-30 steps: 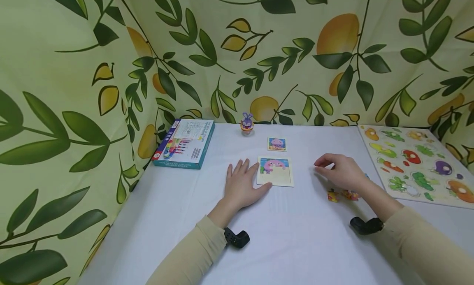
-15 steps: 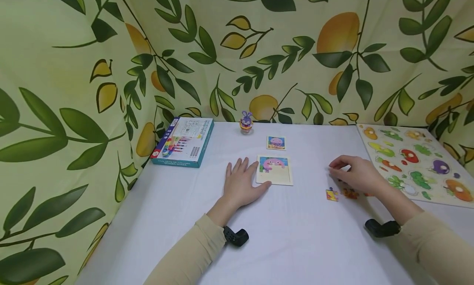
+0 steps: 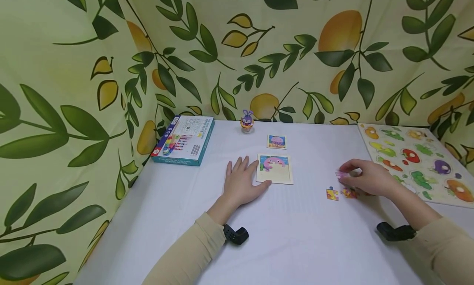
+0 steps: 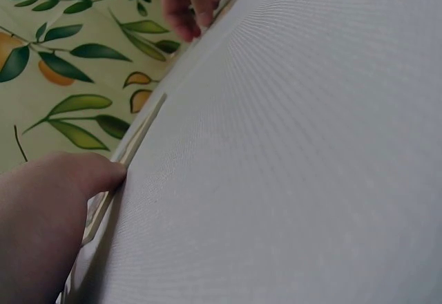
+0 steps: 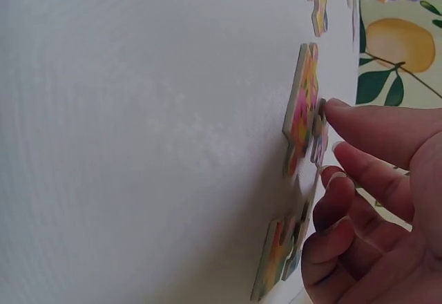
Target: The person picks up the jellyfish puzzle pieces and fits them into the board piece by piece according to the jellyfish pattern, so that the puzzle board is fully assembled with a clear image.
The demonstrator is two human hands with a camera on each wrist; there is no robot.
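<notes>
My left hand (image 3: 241, 186) lies on the table with fingers spread, its thumb at the lower edge and index fingertip at the left edge of a small square puzzle tray (image 3: 274, 178). A pink creature shows in the tray's upper part; bare board shows below. In the left wrist view, the thumb (image 4: 103, 173) touches the tray's edge. To the right, my right hand (image 3: 370, 178) pinches a small pink puzzle piece (image 3: 340, 175) between thumb and fingers, low over the table. Close by lie a yellow puzzle piece (image 3: 332, 193) and an orange-red one (image 3: 349, 193); others are partly hidden under the hand.
Behind the tray lies a small picture card (image 3: 277, 141) with a pink creature. A purple rabbit-eared figurine (image 3: 247, 121) stands at the back. A boxed game (image 3: 183, 140) lies at left, a large vegetable puzzle board (image 3: 422, 163) at right. Patterned cloth hangs behind and at left.
My right hand has moved right and slightly down, from between tray and loose pieces to the pink piece, which now shows between its fingers. The left hand has stayed at the tray.
</notes>
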